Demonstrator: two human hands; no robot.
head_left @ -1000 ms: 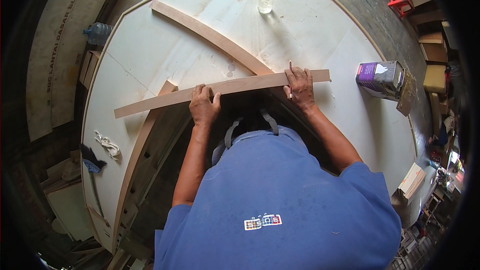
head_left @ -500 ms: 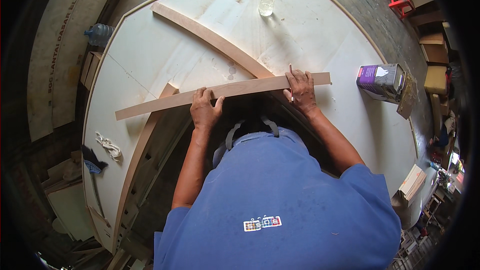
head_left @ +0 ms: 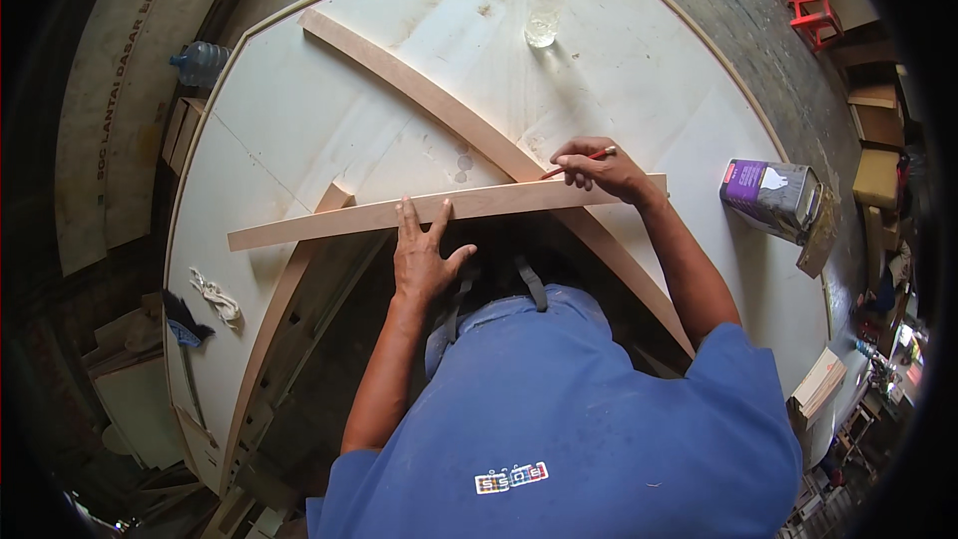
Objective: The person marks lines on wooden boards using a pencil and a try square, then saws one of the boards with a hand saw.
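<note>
The pale wooden strip lies crosswise over a long strip and a shorter-looking end of another strip. Its top face is under two fingertips of the left hand, whose fingers are spread wide, the thumb off the near edge. Just past them, the right hand pinches a red pencil, point down by the far edge, at the crossing.

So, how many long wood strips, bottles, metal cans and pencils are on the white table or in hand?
Wood strips: 3
Bottle: 1
Can: 1
Pencil, in the right hand: 1
Total: 6
</note>
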